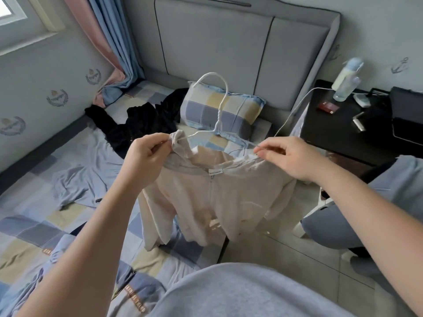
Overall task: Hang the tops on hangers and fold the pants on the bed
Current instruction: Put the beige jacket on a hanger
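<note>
Left hand (146, 156) and right hand (290, 159) pinch beige top (217, 197) on white hanger (220, 110) over checked bed (34, 227) edge.

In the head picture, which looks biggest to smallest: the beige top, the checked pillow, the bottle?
1. beige top, though it is nearest the camera
2. checked pillow
3. bottle

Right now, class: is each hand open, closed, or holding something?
Left hand: pinches the beige top at one shoulder, over the white hanger.
Right hand: pinches the beige top at the other shoulder.
</note>
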`<state>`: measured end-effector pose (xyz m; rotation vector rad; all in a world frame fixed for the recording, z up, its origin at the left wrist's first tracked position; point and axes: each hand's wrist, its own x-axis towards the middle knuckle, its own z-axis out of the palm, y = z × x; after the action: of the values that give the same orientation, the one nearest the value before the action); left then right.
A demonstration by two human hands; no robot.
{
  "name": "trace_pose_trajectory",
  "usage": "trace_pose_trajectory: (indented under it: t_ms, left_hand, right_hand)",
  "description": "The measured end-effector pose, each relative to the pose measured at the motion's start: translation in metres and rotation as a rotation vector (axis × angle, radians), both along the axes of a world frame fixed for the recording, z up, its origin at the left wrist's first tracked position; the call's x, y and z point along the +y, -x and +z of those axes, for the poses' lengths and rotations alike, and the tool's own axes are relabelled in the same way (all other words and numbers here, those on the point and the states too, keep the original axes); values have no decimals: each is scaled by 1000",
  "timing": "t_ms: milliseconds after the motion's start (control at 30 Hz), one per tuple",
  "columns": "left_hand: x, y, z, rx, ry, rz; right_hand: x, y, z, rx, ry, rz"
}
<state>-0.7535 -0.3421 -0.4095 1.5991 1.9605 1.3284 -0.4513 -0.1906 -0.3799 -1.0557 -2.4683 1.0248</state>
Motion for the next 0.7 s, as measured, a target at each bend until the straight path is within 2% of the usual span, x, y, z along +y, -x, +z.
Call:
trace_pose_trajectory:
  t_ms: [167,433,700]
  left_hand:
    - [22,-27,-4,25,46,-139]
    - [66,-105,-9,-68,112,-397]
    - [105,-248,-23,6,188,-695]
  right_hand:
    - [-24,-31,-13,54,51,-61]
    - [-63,-129,-28,201,105,-341]
    - [-134,-263,-27,273,88,-707]
